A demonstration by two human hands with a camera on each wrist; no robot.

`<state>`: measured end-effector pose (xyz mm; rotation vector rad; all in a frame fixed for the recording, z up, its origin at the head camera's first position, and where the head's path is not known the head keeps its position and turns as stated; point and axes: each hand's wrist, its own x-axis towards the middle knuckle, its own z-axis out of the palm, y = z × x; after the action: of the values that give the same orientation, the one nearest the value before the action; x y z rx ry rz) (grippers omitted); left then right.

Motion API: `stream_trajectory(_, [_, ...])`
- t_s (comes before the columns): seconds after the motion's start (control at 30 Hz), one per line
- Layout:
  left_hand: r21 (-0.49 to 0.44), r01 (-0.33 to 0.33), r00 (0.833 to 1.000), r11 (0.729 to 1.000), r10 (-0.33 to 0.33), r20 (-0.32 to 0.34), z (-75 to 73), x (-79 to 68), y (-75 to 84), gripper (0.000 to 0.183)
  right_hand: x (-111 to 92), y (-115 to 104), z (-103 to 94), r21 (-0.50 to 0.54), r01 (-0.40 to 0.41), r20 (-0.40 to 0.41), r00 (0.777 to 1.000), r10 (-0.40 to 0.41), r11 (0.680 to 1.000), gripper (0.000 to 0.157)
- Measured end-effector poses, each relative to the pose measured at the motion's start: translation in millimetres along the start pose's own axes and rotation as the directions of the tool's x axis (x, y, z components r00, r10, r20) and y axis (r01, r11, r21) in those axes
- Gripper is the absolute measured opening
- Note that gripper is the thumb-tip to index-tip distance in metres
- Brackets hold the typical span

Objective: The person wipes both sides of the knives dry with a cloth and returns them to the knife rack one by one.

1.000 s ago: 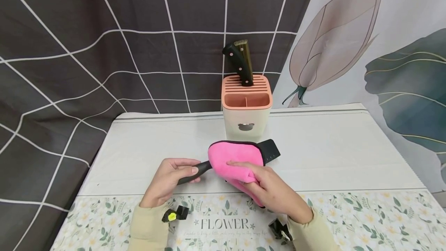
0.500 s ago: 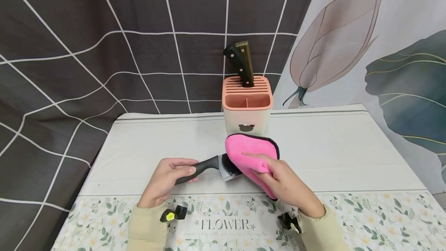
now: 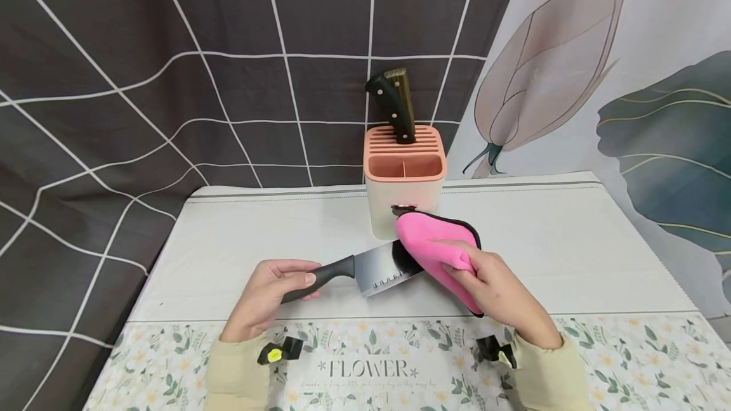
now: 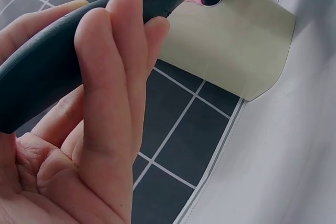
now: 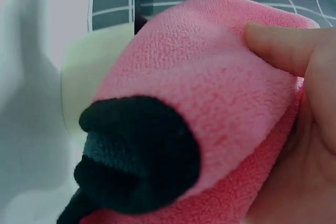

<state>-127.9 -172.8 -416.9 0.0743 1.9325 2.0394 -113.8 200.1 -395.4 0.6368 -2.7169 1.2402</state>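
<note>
My left hand (image 3: 263,297) grips the dark handle of a cleaver (image 3: 379,266), its broad blade pointing right and held above the table. In the left wrist view the fingers curl round the cleaver handle (image 4: 47,59). My right hand (image 3: 505,281) holds a folded pink cloth (image 3: 436,243) with black edging. The cloth is wrapped over the blade's far end and hides the tip. Up close in the right wrist view, the fluffy cloth (image 5: 210,66) is pinched by the right hand (image 5: 315,93), with the thumb on top.
Behind the blade stands a cream knife block (image 3: 381,214) with an orange slotted top and two front compartments. Two knife handles (image 3: 394,106) stick up from its slots. A white and floral cloth (image 3: 571,252) covers the table; a dark checked curtain (image 3: 228,87) hangs behind.
My right hand has slid the pink cloth rightward along the blade, from near the handle towards the tip. More of the shiny blade shows. The left hand has barely moved.
</note>
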Motion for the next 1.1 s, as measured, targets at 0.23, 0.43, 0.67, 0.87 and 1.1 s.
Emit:
stream_trajectory(0.23, [-0.001, -0.007, 1.000, 1.000, 0.007, 0.013, -4.4, -1.8, -0.3, 0.039, -6, 8, -10.3, 0.014, -0.018, 0.007, 1.000, 0.018, 1.000, 0.016])
stream_trajectory(0.43, [0.003, -0.005, 1.000, 1.000, 0.005, 0.016, -6.6, -3.0, -0.6, 0.039, -11, 11, -22.5, 0.028, -0.067, -0.021, 0.998, 0.067, 0.997, 0.017])
stream_trajectory(0.67, [-0.001, -0.008, 1.000, 1.000, 0.008, 0.030, -7.3, -3.1, -0.4, 0.038, -18, 10, -42.2, 0.164, -0.265, -0.119, 0.951, 0.286, 0.950, 0.018])
stream_trajectory(0.87, [-0.008, -0.027, 0.999, 1.000, 0.027, 0.022, -11.3, -5.2, 2.1, 0.038, -24, 17, -56.4, 0.422, -0.334, -0.179, 0.880, 0.439, 0.843, 0.013])
stream_trajectory(1.1, [-0.036, -0.072, 0.996, 0.997, 0.074, 0.049, -17.0, -7.8, 3.9, 0.030, -22, 31, -53.2, 0.805, -0.216, -0.033, 0.913, 0.406, 0.553, 0.013])
